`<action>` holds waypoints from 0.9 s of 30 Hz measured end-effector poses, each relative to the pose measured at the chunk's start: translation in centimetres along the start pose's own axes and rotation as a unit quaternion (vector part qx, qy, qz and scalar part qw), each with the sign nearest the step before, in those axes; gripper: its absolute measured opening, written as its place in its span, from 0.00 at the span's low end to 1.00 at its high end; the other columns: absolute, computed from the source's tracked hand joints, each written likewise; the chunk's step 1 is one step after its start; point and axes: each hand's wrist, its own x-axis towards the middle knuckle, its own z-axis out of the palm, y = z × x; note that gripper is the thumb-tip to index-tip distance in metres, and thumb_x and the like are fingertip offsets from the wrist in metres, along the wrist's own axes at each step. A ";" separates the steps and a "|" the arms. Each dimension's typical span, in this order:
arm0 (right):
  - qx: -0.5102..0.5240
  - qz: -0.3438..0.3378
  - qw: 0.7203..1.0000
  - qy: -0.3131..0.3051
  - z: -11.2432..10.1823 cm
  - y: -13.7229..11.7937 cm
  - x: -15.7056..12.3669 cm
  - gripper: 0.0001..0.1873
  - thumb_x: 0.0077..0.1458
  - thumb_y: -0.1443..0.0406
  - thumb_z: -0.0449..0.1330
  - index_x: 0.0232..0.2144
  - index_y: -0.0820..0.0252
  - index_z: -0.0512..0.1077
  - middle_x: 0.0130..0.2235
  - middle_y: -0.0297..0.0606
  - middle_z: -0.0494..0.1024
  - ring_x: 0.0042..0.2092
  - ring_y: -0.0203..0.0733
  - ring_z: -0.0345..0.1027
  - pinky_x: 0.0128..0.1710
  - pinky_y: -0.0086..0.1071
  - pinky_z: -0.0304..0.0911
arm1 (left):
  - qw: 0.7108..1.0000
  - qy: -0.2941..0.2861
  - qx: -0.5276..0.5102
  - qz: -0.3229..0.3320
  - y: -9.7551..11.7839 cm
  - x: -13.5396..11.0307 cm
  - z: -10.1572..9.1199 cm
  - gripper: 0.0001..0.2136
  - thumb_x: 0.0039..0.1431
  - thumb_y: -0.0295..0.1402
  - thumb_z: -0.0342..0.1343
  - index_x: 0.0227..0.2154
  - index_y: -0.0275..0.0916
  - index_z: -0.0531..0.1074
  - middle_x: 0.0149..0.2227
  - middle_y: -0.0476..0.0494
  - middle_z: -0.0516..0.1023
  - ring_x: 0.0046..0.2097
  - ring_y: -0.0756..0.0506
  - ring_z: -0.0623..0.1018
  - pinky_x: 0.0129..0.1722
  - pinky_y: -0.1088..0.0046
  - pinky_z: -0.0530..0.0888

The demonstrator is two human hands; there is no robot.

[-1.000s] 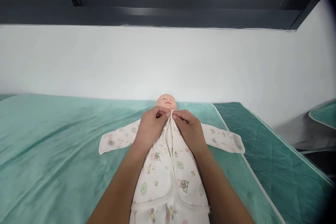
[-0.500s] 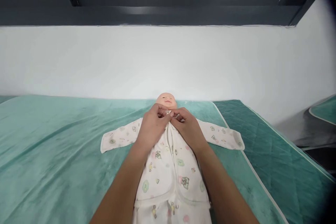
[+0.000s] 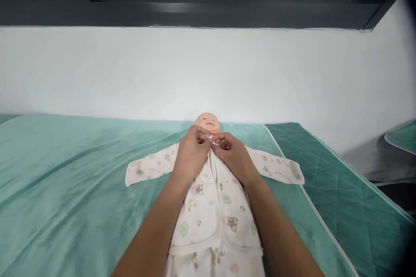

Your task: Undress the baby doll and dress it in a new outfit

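Observation:
A baby doll (image 3: 208, 121) lies on its back, its head toward the wall. It wears a white baby jacket (image 3: 198, 220) printed with small bears and green and pink shapes, sleeves spread to both sides. At the neck, my left hand (image 3: 193, 149) pinches the jacket's front edge. My right hand (image 3: 232, 153) grips the opposite edge close by, thumbs and fingertips nearly meeting. Whatever fastener lies between the fingertips is hidden. Below the hands the front edges run down side by side, with a small button visible on the chest. Matching white trousers (image 3: 234, 264) show under the hem.
A light green cover (image 3: 81, 190) with soft wrinkles spreads under the doll. To the right lies a darker quilted green cover (image 3: 328, 169) with pale piping. Behind stands a white wall (image 3: 195, 69) below a dark window frame (image 3: 211, 8) with metal bars.
Both hands stay at the collar with only slight finger movement. The whole view has shifted a little, and the jacket's front looks slightly moved to the right.

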 end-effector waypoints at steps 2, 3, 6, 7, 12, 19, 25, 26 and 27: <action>0.009 0.015 1.000 0.005 0.0 0.1 0.0 0.20 0.50 0.53 0.60 0.42 0.58 0.73 0.37 0.33 0.72 0.30 0.24 0.57 0.31 0.20 0.52 | 1.000 -0.004 -0.005 -0.008 0.0 0.0 0.0 0.14 0.56 0.40 0.55 0.42 0.38 0.66 0.35 0.48 0.74 0.30 0.57 0.70 0.30 0.83 0.63; 0.018 0.025 1.000 0.006 0.0 0.1 0.0 0.22 0.49 0.52 0.60 0.43 0.58 0.73 0.37 0.34 0.72 0.30 0.24 0.57 0.30 0.20 0.51 | 1.000 -0.004 -0.008 -0.009 0.0 0.0 0.0 0.14 0.56 0.40 0.55 0.42 0.37 0.66 0.35 0.48 0.74 0.30 0.57 0.71 0.30 0.83 0.64; 0.052 0.039 0.998 0.003 0.0 0.5 0.1 0.24 0.49 0.51 0.60 0.45 0.58 0.73 0.40 0.34 0.73 0.30 0.24 0.56 0.30 0.20 0.51 | 1.000 -0.005 -0.023 0.004 -0.2 0.1 0.1 0.13 0.55 0.39 0.56 0.39 0.36 0.67 0.37 0.46 0.74 0.34 0.56 0.73 0.33 0.83 0.66; 0.058 0.036 0.998 0.001 0.0 0.6 0.2 0.24 0.50 0.51 0.60 0.45 0.58 0.73 0.41 0.34 0.73 0.31 0.24 0.57 0.30 0.20 0.52 | 1.000 -0.005 -0.028 0.008 -0.3 0.2 0.1 0.13 0.55 0.39 0.56 0.39 0.36 0.67 0.37 0.46 0.75 0.36 0.55 0.73 0.34 0.82 0.67; 0.044 0.000 0.999 0.000 0.0 0.6 0.2 0.21 0.52 0.53 0.59 0.46 0.56 0.75 0.42 0.34 0.75 0.34 0.26 0.60 0.36 0.21 0.57 | 0.999 -0.016 -0.038 0.004 -0.6 0.3 -0.1 0.15 0.55 0.39 0.57 0.42 0.37 0.68 0.39 0.45 0.75 0.37 0.54 0.74 0.37 0.81 0.68; 0.056 -0.020 0.998 -0.001 0.1 0.6 0.1 0.19 0.55 0.56 0.56 0.46 0.52 0.76 0.47 0.32 0.75 0.42 0.28 0.66 0.44 0.23 0.60 | 0.999 -0.044 0.013 0.021 0.0 0.2 -0.7 0.14 0.58 0.36 0.54 0.46 0.39 0.73 0.41 0.46 0.76 0.40 0.54 0.74 0.41 0.79 0.68; 0.060 -0.004 0.998 0.020 0.3 0.8 0.1 0.19 0.53 0.56 0.58 0.45 0.55 0.75 0.40 0.34 0.76 0.36 0.27 0.64 0.37 0.21 0.58 | 0.998 -0.018 0.049 0.026 0.1 0.0 -0.3 0.14 0.59 0.35 0.53 0.46 0.37 0.74 0.40 0.44 0.76 0.39 0.53 0.74 0.40 0.79 0.67; 0.066 -0.005 0.998 0.020 0.3 0.8 0.1 0.18 0.53 0.55 0.58 0.44 0.56 0.75 0.40 0.34 0.76 0.36 0.27 0.65 0.37 0.21 0.59 | 0.998 -0.011 0.057 0.027 0.1 0.0 -0.3 0.14 0.58 0.35 0.53 0.44 0.36 0.74 0.40 0.44 0.76 0.38 0.53 0.73 0.39 0.79 0.66; 0.072 -0.006 0.997 0.021 0.3 0.8 0.1 0.18 0.53 0.55 0.59 0.43 0.57 0.75 0.40 0.34 0.76 0.37 0.27 0.66 0.38 0.20 0.59 | 0.998 -0.005 0.064 0.026 0.1 0.0 -0.2 0.13 0.58 0.36 0.54 0.43 0.36 0.74 0.39 0.44 0.76 0.37 0.53 0.73 0.38 0.79 0.66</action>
